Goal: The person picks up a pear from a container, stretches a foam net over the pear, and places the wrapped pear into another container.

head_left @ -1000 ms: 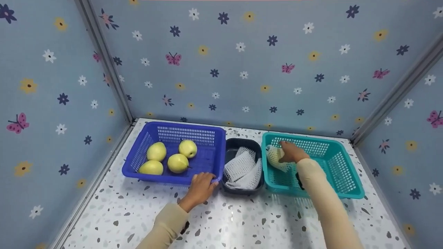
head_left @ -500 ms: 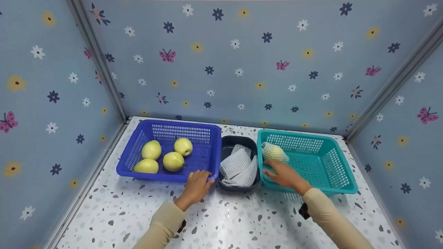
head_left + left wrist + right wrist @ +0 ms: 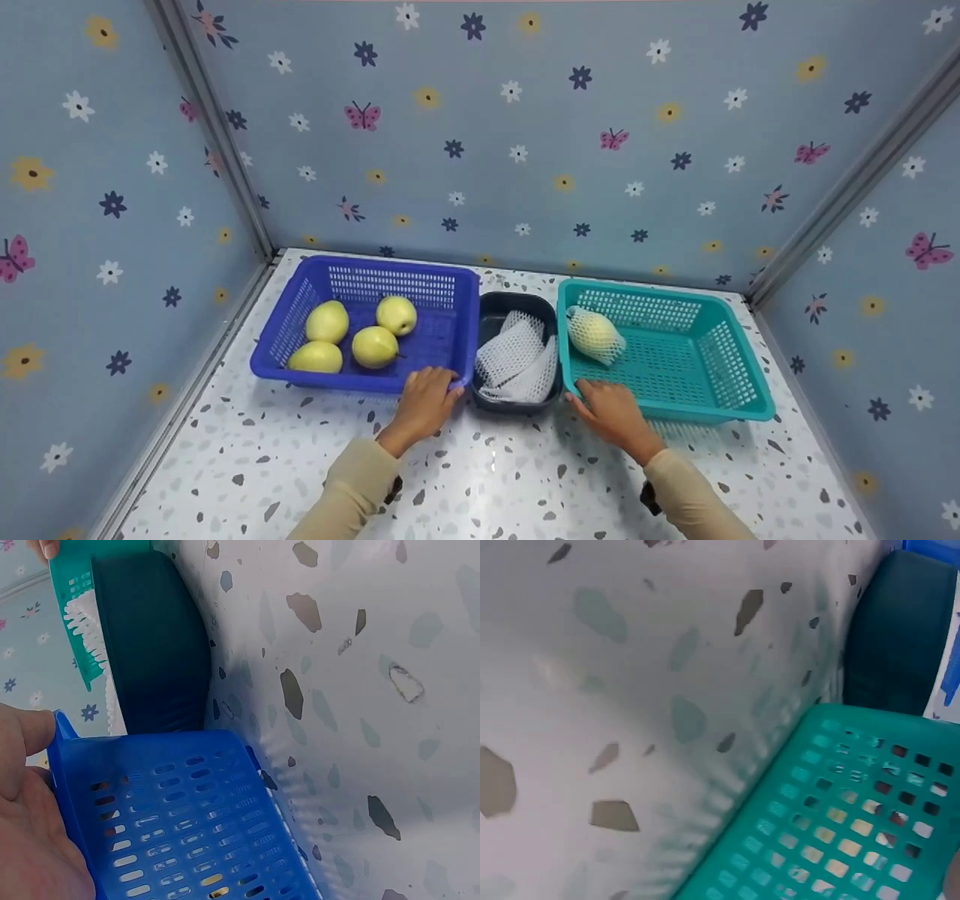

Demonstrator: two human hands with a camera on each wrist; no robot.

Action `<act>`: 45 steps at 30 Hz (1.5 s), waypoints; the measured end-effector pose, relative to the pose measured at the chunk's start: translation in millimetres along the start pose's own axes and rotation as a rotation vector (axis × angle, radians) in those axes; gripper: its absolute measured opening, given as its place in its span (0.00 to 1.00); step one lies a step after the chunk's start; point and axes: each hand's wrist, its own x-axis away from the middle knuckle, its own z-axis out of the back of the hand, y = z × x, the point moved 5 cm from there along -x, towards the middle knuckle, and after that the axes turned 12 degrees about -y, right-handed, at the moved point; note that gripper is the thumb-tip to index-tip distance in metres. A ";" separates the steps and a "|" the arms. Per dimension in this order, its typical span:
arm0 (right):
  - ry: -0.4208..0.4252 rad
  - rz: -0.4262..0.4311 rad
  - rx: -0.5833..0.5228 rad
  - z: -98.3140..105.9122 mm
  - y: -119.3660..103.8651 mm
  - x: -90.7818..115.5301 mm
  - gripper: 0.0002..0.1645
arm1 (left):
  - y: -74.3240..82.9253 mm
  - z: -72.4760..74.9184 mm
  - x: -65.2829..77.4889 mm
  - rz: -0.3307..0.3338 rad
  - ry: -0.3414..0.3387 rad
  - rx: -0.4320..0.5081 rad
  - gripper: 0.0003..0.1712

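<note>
My left hand [image 3: 424,405] holds the front rim of a blue plastic basket [image 3: 469,330] near its right corner, fingers bent over the edge. The left wrist view has the thumb [image 3: 34,731] at that rim. Several yellow-green pears [image 3: 375,347] lie in the left part of this basket. On the right, my right hand [image 3: 611,412] holds the front rim of a teal basket [image 3: 742,360] near its left corner, its fingertips just over the edge. One pear in a white foam net [image 3: 595,335] lies inside that basket, by its left wall. Only a sliver of the right hand shows in the right wrist view.
Between the baskets stands a dark tub [image 3: 495,304] with several white foam nets [image 3: 514,356] in it. All three containers stand side by side on a speckled white tabletop [image 3: 487,480]. Patterned blue panels [image 3: 517,112] enclose the back and sides.
The right hand has let go of the netted pear, leaving it in the teal basket, and drawn back to the front rim. My left hand has stayed on the blue basket's rim.
</note>
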 end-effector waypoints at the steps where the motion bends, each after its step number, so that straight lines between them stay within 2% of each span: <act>1: 0.039 0.009 0.014 -0.6 0.6 1.1 0.15 | 0.6 -0.3 -0.5 0.001 -0.007 0.001 0.14; 5: 0.176 0.043 0.082 -4.8 2.1 4.6 0.14 | 2.0 0.6 -0.8 -0.006 -0.043 0.021 0.14; 8: 0.252 0.064 0.103 -8.0 1.8 5.7 0.15 | 1.3 5.0 -0.4 -0.016 -0.085 0.070 0.14; 11: 0.288 0.077 0.096 -10.2 0.5 5.4 0.15 | -3.8 14.7 -1.3 -0.031 -0.116 0.159 0.14; 14: 0.290 0.077 0.088 -11.6 -0.4 4.6 0.15 | -14.5 32.4 -4.8 -0.038 -0.103 0.199 0.14; 16: 0.284 0.072 0.084 -11.7 -0.5 4.5 0.15 | -24.6 47.8 -8.0 -0.028 -0.090 0.174 0.15; 19: 0.270 0.063 0.086 -11.6 -0.2 4.2 0.15 | -44.3 70.0 -13.1 -0.025 -0.080 0.075 0.18; 21: 0.264 0.061 0.088 -11.6 0.2 4.4 0.15 | -59.2 80.1 -15.7 -0.015 -0.112 0.028 0.22; 24: 0.254 0.058 0.095 -11.4 1.0 4.6 0.15 | -78.1 87.7 -19.2 -0.022 -0.150 -0.016 0.25; 31: 0.244 0.063 0.105 -7.3 2.0 3.4 0.14 | -104.5 85.6 -28.4 -0.001 -0.222 -0.053 0.32; 38: 0.263 0.067 0.119 -5.0 1.9 3.7 0.15 | -116.3 72.5 -34.0 0.066 -0.273 -0.116 0.39; 42: 0.261 0.057 0.123 -6.0 2.3 3.4 0.15 | -123.1 66.8 -34.8 0.109 -0.261 -0.143 0.36; 45: 0.249 0.051 0.121 -8.1 3.5 2.2 0.15 | -127.8 65.5 -35.3 0.139 -0.220 -0.139 0.33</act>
